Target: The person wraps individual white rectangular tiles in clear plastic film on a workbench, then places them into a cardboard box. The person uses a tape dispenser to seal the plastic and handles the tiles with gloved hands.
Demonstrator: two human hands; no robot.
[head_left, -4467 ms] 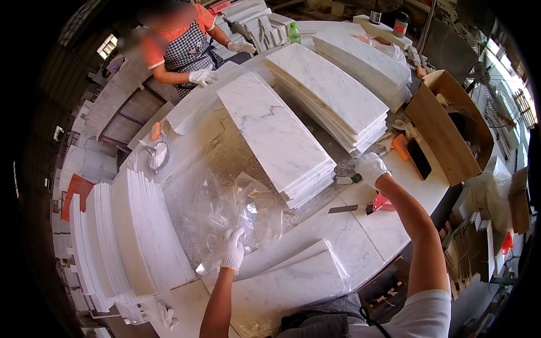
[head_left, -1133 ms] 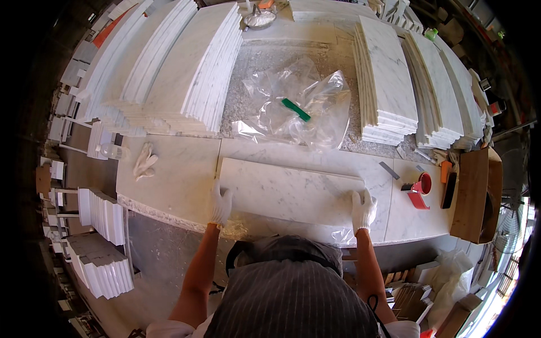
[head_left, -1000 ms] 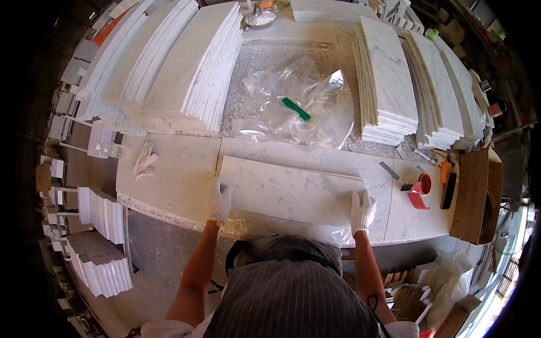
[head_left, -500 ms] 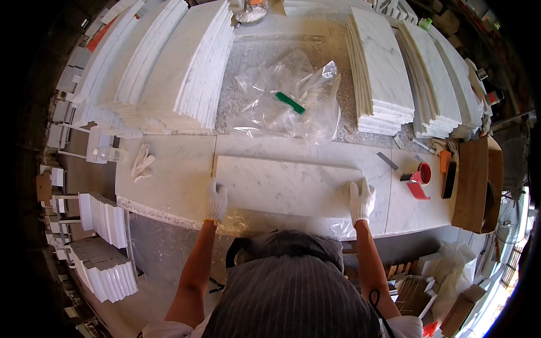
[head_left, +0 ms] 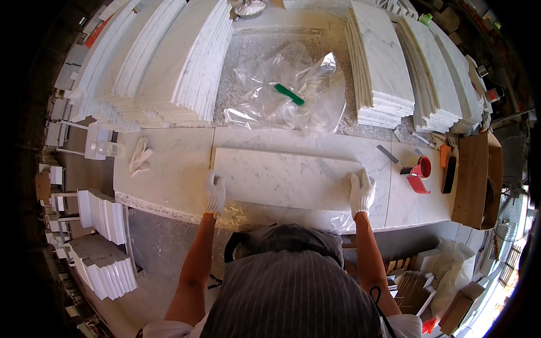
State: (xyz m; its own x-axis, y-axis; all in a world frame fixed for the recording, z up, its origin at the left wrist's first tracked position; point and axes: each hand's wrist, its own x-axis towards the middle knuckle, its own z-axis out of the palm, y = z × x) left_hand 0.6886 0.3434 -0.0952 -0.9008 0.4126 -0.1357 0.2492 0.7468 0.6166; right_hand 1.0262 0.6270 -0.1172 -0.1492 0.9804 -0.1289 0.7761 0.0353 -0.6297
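A long white marble slab [head_left: 284, 178] lies flat on the marble worktop [head_left: 169, 169] in front of me. My left hand [head_left: 213, 194], in a white glove, grips the slab's left end. My right hand [head_left: 361, 191], also gloved, grips its right end. Clear plastic film [head_left: 293, 214] lies crumpled under the slab's near edge. Beyond the slab, a loose clear plastic bag [head_left: 290, 96] with a green tool [head_left: 289, 94] on it rests on the grey table.
Stacks of marble tiles stand at back left [head_left: 169, 62] and back right [head_left: 383, 67]. A red tape dispenser [head_left: 417, 172], a scraper [head_left: 387, 154] and a cardboard box [head_left: 473, 180] sit at right. A spare glove [head_left: 139, 156] lies at left. Tile stacks [head_left: 101, 248] stand on the floor.
Seconds ago I reached across the table toward plastic and tools. Now both hands hold the slab's ends; over the last second it has shifted slightly away from me.
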